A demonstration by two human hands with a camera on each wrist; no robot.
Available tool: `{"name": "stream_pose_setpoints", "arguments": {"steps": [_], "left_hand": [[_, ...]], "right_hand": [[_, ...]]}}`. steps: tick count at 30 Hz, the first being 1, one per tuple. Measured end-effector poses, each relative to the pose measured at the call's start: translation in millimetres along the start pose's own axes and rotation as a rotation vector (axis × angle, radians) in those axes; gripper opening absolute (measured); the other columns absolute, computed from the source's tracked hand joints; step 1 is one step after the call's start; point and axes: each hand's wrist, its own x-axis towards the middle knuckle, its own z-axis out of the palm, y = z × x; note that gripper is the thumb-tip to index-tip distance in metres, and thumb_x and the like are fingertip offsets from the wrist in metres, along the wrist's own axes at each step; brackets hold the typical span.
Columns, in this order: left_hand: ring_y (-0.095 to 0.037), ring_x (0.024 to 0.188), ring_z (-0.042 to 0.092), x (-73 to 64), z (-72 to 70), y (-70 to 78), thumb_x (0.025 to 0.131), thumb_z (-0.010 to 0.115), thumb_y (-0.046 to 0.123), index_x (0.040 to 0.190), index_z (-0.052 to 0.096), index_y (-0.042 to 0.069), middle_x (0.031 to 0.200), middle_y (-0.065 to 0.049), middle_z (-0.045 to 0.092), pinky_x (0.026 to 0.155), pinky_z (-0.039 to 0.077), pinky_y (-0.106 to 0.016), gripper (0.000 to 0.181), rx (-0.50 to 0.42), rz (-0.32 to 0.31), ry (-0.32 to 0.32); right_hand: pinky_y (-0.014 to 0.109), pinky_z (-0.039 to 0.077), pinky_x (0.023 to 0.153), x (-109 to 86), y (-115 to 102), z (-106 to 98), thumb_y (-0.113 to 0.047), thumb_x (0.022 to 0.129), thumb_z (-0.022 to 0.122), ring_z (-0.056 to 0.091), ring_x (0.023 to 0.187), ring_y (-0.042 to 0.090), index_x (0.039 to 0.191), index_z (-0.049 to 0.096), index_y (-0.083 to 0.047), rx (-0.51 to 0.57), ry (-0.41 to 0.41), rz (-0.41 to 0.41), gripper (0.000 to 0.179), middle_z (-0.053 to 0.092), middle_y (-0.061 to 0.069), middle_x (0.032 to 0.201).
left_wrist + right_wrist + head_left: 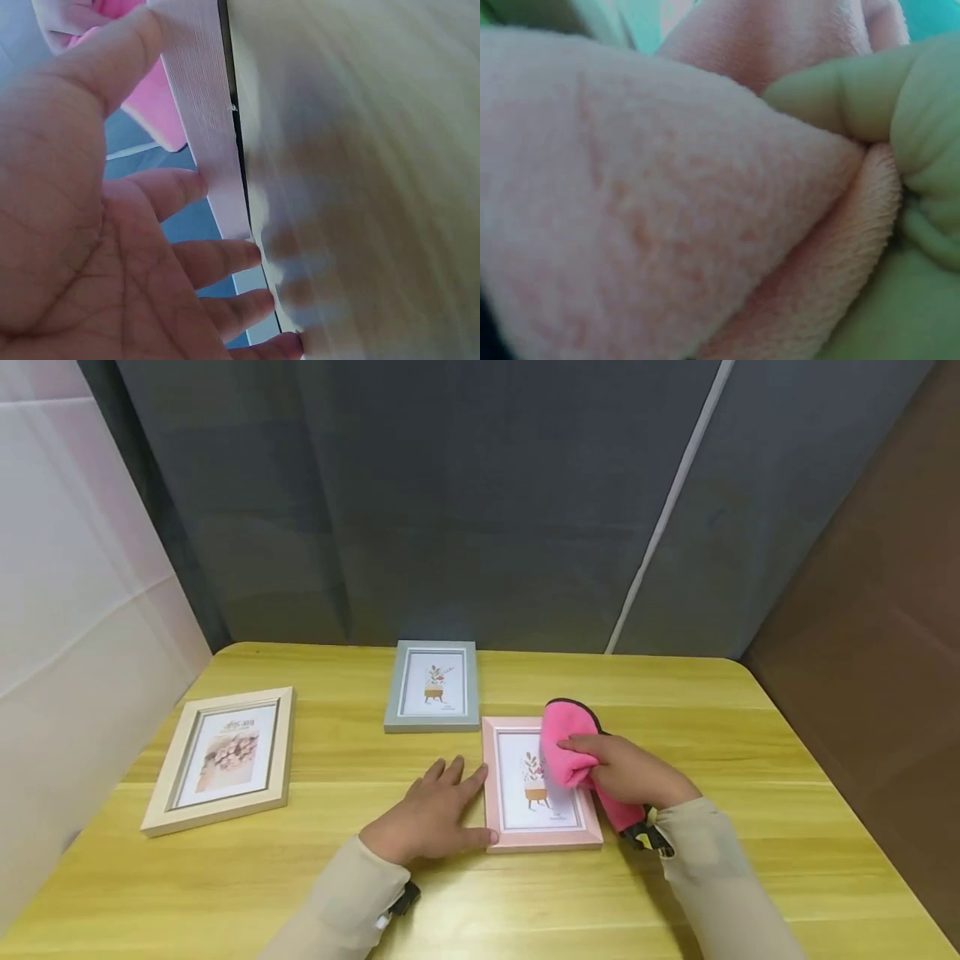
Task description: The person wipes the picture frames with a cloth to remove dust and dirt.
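Note:
A pink picture frame [543, 841] lies face up on the table, with a plant print behind its pane. My left hand [431, 818] is spread flat beside it, thumb and index fingertips touching its left edge. In the left wrist view, the fingers of the left hand [112, 202] are straight along the pink frame [199, 97]. My right hand [633, 768] grips a bright pink cloth [567, 739] with a dark border, over the frame's upper right part. The right wrist view shows the cloth [652, 172] bunched in the fingers of the right hand [922, 120].
A grey-blue picture frame [431, 727] lies behind the pink one, near the table's back edge. To the left lies a cream picture frame [281, 752] with a flower print. A dark curtain [480, 510] stands behind the wooden-topped table [337, 752].

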Motion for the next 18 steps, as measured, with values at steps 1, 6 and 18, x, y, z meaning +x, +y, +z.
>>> {"name": "stream_pose_setpoints", "arguments": {"steps": [1, 6, 18], "left_hand": [[-0.049, 0.145, 0.017, 2.0, -0.8, -1.1, 0.085, 0.071, 0.056, 0.155, 0.037, 0.013, 0.158, -0.025, 0.025, 0.112, 0.021, -0.064, 0.089, -0.004, 0.005, 0.002], [-0.049, 0.144, 0.018, 12.0, -3.6, -10.7, 0.092, 0.064, 0.052, 0.152, 0.042, 0.013, 0.158, -0.025, 0.027, 0.112, 0.023, -0.063, 0.075, -0.027, 0.044, 0.014], [-0.037, 0.132, 0.044, 37.6, 0.3, -14.9, 0.091, 0.072, 0.026, 0.133, 0.057, 0.007, 0.139, -0.015, 0.055, 0.109, 0.036, -0.05, 0.049, -0.137, 0.053, 0.18]], "right_hand": [[0.052, 0.038, 0.107, 0.0, 0, -1, 0.006, 0.09, 0.046, 0.05, 0.131, 0.034, 0.14, 0.058, -0.008, -0.002, 0.023, -0.007, 0.053, 0.058, 0.01, 0.139], [0.053, 0.04, 0.106, -11.8, -11, -2, 0.007, 0.089, 0.05, 0.052, 0.128, 0.035, 0.138, 0.06, -0.008, -0.004, 0.118, -0.045, 0.052, 0.059, 0.011, 0.137], [0.046, 0.038, 0.109, -24.1, -76, 59, 0.005, 0.088, 0.057, 0.049, 0.133, 0.035, 0.137, 0.062, -0.014, -0.344, -0.071, -0.209, 0.053, 0.057, 0.014, 0.139]]}}
